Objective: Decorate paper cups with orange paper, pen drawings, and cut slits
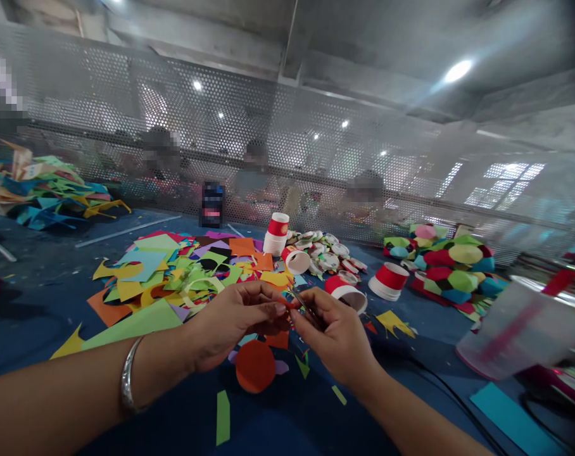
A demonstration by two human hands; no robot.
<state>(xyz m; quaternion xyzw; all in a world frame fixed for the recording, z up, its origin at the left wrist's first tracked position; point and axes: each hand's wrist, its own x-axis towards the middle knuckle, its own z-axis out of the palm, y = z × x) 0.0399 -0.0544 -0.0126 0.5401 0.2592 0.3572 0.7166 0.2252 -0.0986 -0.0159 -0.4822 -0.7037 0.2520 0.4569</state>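
My left hand (233,323) and my right hand (332,332) meet above a blue table (40,297). The left fingers pinch a small red-orange paper piece (287,306). My right hand is closed on a thin metal tool, seemingly small scissors (301,301), touching that piece. A silver bangle (128,380) sits on my left wrist. Under the hands lies an orange paper circle (255,366). A heap of coloured paper scraps (173,272) spreads just beyond the left hand.
Red and white paper cups (388,280) and a cup stack (276,234) stand behind the hands. Coloured paper discs (451,266) pile up at right. A clear plastic container (515,329) sits near right. A perforated metal screen (316,152) backs the table; people sit behind it.
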